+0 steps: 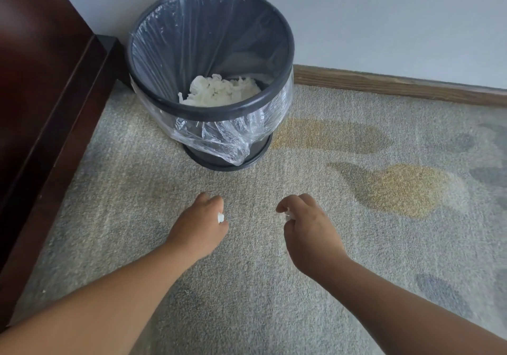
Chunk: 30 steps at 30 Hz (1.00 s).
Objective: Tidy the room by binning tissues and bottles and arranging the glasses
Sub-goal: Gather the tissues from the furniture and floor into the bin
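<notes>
We are reaching both arms out over the carpet, toward the bin that is standing in the corner, beside the dark wooden furniture and against the wall.

Our left hand is curled closed, and a small white scrap is showing at the thumb side; it looks like a piece of tissue. Our right hand is also closing its fingers on a small white piece. Both pieces are mostly hidden inside the fists, so we cannot tell how big they are.

The bin is lined with a clear plastic bag, and a pile of crumpled white tissue is already lying at its bottom. So we are judging that part of the tissue work is done. The two scraps in our hands are not yet in the bin; both hands are well short of the rim.

We are not seeing any bottles or glasses here, so we cannot say how that part is going.
</notes>
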Tool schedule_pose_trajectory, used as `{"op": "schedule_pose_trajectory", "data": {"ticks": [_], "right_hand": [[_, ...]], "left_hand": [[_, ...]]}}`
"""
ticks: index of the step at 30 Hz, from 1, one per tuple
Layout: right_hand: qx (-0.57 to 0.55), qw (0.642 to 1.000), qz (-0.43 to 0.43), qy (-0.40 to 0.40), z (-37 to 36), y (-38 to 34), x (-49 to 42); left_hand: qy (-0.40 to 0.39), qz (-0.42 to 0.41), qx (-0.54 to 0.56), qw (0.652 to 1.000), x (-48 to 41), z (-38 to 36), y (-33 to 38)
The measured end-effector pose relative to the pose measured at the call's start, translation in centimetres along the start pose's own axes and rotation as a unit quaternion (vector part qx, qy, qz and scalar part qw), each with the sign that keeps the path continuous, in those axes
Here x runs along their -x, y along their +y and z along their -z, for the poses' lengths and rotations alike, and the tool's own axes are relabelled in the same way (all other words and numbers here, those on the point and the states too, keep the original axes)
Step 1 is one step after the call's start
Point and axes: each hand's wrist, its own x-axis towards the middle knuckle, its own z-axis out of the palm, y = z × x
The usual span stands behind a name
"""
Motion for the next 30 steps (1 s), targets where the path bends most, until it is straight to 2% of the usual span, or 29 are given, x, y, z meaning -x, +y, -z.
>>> {"op": "schedule_pose_trajectory", "data": {"ticks": [9,18,23,30], "right_hand": [[-0.002,1.000,0.018,-0.008,5.1,-5.6,2.3],[-0.014,0.998,0.053,0.006,12.3,-14.2,4.8],[-0.014,0.996,0.076,0.033,14.8,-17.8,2.2],[-0.032,0.992,0.106,0.055,15.7,-20.5,-4.2]], "left_hand": [[0.005,-0.036,0.066,0.997,4.8,7.5,3.6],[0.100,-0.070,0.110,0.986,9.2,18.4,7.4],[0.151,-0.028,0.220,0.963,7.2,22.8,8.7],[0.216,0.013,0.257,0.942,-0.3,25.3,8.9]]}}
